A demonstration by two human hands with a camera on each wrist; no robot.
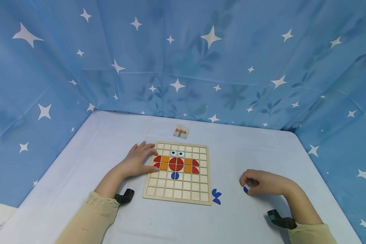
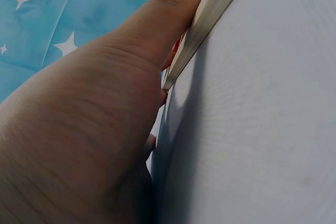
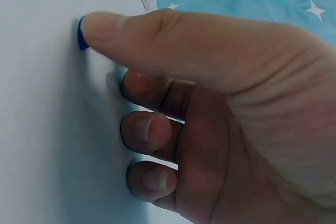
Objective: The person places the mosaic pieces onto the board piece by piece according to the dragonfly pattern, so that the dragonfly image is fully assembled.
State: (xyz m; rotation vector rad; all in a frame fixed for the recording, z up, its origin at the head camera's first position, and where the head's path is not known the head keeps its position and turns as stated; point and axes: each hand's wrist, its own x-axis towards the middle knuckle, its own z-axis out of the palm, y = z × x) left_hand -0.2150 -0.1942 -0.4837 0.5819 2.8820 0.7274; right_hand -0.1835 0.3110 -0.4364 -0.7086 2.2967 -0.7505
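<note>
A square wooden grid board [image 1: 177, 194] lies on the white table with coloured pieces set in its cells. They make a red circle [image 1: 176, 164] flanked by orange squares [image 1: 164, 166] and red quarter pieces, with two eye pieces [image 1: 174, 153] above and a blue circle [image 1: 175, 176] below. My left hand [image 1: 138, 161] rests at the board's left edge, thumb and fingers spread over the rim. Off to the right, my right hand [image 1: 263, 183] pinches a small blue piece [image 3: 82, 35] between thumb and a finger, low over the cloth; the piece is mostly hidden.
Several loose blue pieces [image 1: 216, 196] lie beside the board's lower right corner. Behind the board is a small picture card [image 1: 181, 132] showing a similar grid pattern. Blue star-printed curtain [image 1: 183, 61] stands around the table's back and sides.
</note>
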